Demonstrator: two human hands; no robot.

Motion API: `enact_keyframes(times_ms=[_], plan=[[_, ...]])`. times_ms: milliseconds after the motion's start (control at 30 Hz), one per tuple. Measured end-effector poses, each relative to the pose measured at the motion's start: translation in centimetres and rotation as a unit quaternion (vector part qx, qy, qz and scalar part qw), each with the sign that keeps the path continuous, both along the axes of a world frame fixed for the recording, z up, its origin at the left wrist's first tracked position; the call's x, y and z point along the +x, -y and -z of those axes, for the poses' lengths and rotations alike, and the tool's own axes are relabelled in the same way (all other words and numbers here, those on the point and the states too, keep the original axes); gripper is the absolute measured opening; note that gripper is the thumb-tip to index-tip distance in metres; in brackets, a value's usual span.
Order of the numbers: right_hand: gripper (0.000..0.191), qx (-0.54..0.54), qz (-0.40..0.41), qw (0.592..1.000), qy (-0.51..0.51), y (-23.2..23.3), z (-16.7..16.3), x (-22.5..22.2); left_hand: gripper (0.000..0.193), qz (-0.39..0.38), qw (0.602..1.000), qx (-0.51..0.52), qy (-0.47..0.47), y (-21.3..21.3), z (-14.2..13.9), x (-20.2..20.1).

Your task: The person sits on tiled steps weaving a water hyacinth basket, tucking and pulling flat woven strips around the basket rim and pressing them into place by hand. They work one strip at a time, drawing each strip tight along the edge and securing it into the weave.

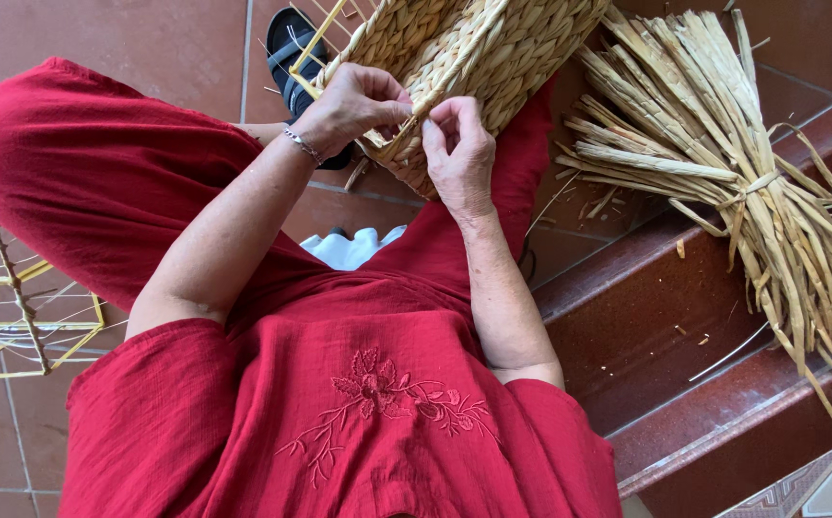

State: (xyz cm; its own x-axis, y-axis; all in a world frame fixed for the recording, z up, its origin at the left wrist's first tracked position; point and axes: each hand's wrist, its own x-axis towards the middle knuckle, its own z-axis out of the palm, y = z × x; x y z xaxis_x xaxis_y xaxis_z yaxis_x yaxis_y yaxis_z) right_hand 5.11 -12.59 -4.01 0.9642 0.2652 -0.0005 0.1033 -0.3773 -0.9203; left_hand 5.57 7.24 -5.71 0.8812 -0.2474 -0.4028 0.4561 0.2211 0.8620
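One woven basket of pale straw rests at twelve o'clock, tipped over the person's knees, with a thin yellow wire frame poking out at its left edge. Two hands work on its lower rim. The left hand sits at eleven o'clock, fingers curled tight and pinching a straw strand against the rim; one silver bracelet circles its wrist. The right hand is just beside it, thumb and forefinger closed narrowly on the same strand, the other fingers bent loosely.

One tied bundle of dried straw lies at two o'clock on the dark red steps, well apart from the hands, bound once round its middle by a straw band. A few loose scraps lie on the step near it.

One empty wire frame, yellow and bare, stands at nine o'clock on the tiled floor. One black sandal shows at eleven o'clock behind the left hand. A white cloth peeks out between the red-clad legs. No packages, labels or signs are visible.
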Motion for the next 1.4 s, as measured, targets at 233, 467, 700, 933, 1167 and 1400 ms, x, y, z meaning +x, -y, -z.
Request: enact_keyframes(times_ms=[233, 467, 700, 933, 1167, 1400], plan=[[0.019, -0.081, -0.049, 0.993, 0.067, 0.6, -1.9, 0.3, 0.025, 0.046, 0.997, 0.046, -0.045, -0.5, -0.1, -0.2], [0.011, -0.055, 0.011, 0.988, 0.146, -0.9, -2.4, -0.3, 0.034, 0.015, 0.991, 0.13, -0.012, 0.6, 0.2, -0.9], [0.007, -0.058, 0.006, 0.989, 0.135, -1.9, -2.3, -0.7, 0.019, -0.049, 0.932, 0.292, 0.209, 0.7, -0.1, -3.0], [0.013, -0.102, 0.009, 0.978, 0.184, -4.2, -4.0, -0.4, 0.016, -0.074, 0.893, 0.4, 0.192, 0.5, -0.4, -4.3], [0.013, -0.09, 0.014, 0.982, 0.169, -4.7, -4.9, 0.2, 0.016, -0.047, 0.807, 0.494, 0.322, 0.1, 0.7, -3.2], [0.014, 0.096, 0.069, 0.987, 0.106, -0.1, -4.4, 1.7, 0.023, -0.1, 0.884, 0.402, 0.216, -1.0, 0.7, -0.9]])
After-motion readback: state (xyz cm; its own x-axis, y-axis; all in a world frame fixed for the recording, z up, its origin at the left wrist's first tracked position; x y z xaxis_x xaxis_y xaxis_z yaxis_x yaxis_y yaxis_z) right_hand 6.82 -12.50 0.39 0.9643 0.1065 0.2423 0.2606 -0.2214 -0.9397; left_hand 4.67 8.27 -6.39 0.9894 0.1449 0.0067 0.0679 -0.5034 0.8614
